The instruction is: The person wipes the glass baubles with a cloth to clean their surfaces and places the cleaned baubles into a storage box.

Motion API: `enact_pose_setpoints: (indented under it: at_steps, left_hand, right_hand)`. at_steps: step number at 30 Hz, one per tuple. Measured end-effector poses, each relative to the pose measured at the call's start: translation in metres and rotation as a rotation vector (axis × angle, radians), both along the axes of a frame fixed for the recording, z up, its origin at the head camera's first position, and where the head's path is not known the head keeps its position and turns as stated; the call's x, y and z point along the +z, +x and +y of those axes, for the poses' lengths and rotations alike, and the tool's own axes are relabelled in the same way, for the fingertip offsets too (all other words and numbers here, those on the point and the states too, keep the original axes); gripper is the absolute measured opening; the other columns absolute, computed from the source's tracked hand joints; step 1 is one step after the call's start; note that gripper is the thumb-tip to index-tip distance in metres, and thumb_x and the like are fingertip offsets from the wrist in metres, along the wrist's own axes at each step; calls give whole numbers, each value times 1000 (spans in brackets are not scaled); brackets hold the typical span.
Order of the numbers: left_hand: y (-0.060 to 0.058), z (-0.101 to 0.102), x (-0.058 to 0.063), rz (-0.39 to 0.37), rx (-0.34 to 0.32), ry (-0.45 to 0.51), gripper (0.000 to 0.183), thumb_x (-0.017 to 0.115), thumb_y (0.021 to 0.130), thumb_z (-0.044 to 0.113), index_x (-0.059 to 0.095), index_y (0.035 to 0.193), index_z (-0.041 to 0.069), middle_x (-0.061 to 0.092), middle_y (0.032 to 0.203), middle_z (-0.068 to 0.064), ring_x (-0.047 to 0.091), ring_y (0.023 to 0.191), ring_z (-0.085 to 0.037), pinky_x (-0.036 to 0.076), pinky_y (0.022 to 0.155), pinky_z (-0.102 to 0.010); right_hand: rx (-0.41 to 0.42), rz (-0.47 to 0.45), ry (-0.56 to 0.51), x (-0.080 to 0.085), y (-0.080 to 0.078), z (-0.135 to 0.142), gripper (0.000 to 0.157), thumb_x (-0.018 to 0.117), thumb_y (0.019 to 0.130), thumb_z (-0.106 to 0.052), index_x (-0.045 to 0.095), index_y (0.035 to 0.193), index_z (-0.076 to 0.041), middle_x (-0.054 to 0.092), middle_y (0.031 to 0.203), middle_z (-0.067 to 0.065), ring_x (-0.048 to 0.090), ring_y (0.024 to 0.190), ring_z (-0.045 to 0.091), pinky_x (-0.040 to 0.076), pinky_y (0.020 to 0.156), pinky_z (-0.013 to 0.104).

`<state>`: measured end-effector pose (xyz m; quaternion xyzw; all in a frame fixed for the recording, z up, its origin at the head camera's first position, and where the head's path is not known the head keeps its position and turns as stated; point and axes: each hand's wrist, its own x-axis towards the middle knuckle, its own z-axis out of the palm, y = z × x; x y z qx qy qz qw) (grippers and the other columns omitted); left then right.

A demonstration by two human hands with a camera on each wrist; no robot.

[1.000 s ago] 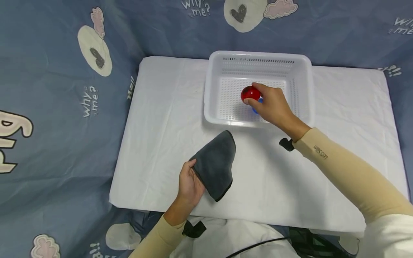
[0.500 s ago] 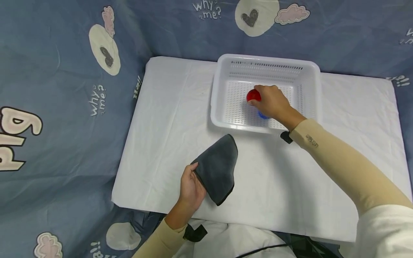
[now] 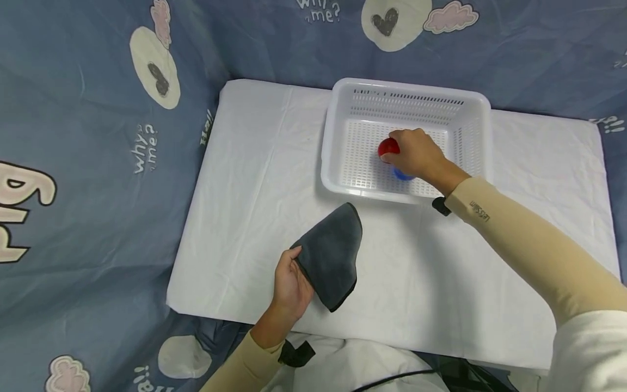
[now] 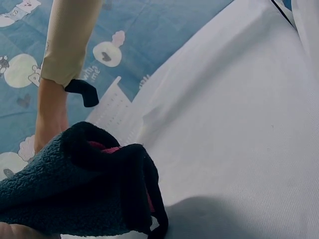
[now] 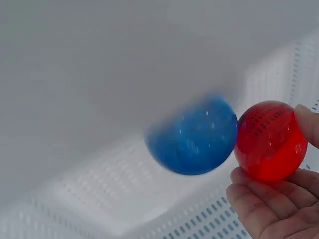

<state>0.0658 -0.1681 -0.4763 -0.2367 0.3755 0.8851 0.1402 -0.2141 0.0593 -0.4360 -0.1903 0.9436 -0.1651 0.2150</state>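
Note:
My right hand (image 3: pixel 416 152) grips a clear red ball (image 5: pixel 271 142) between thumb and fingers, inside the white basket (image 3: pixel 338 185). Right beside it in the basket is a blue ball (image 5: pixel 194 139), partly covered by the hand in the head view. Over the front of the table, my left hand (image 3: pixel 292 286) pinches a folded dark grey cloth (image 3: pixel 330 256), thumb on top at its left corner. In the left wrist view the cloth (image 4: pixel 94 184) shows a fuzzy surface, black edging and a bit of pink inside its folds.
The perforated basket stands at the back of a table with a white cover (image 3: pixel 245 218). A blue patterned fabric (image 3: pixel 98 163) hangs behind and to the left. A black cable (image 3: pixel 392 378) runs across the person's lap.
My right hand and the red ball have drawn slightly back toward the blue ball, lower into the basket. The left hand still holds the cloth in place. The head view has shifted a little.

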Motion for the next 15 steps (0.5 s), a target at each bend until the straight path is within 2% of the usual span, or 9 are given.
enact_pose_setpoints:
  at_steps: [5, 15]
  left_hand:
    - [0, -2, 0, -2, 4, 4, 64, 19, 106, 30, 13, 162, -1, 18, 167, -16, 25, 150, -25, 34, 113, -25]
    - [-1, -4, 0, -22, 19, 17, 64, 18, 106, 29, 10, 163, -1, 15, 168, -15, 21, 152, -26, 34, 112, -25]
  right_hand:
    - [7, -2, -4, 4, -4, 0, 44, 68, 100, -23, 60, 131, 7, 66, 122, 26, 62, 109, 43, 55, 93, 56]
    - [15, -16, 40, 1, -11, 1, 46, 67, 100, -25, 58, 132, 7, 65, 122, 28, 61, 109, 45, 55, 92, 57]
